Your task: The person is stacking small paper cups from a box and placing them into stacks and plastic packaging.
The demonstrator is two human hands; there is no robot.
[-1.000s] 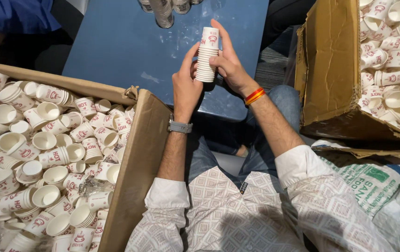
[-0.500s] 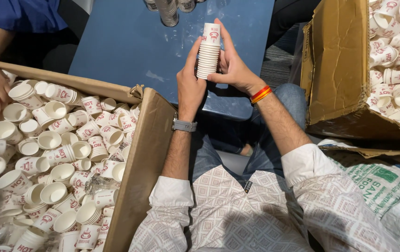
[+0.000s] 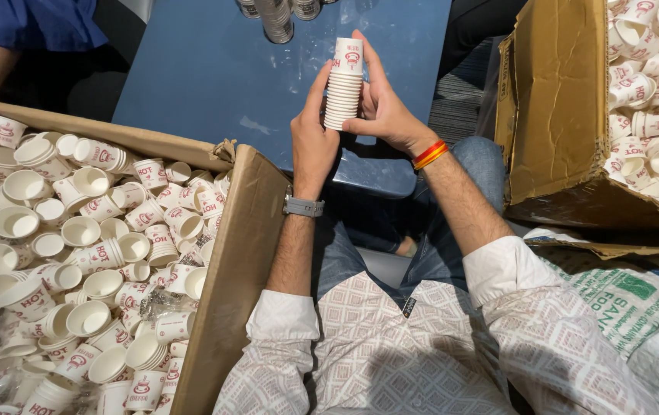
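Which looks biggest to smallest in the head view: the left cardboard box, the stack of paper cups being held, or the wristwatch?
1. Left cardboard box, by far the largest, partly out of view.
2. Stack of paper cups, held in both hands.
3. Wristwatch, smallest.

A stack of small white paper cups [image 3: 344, 84] with red print stands upright and upside down, nested tightly so their rims form a ribbed column. It is held above the blue table [image 3: 191, 69], gripped from both sides between the two hands.
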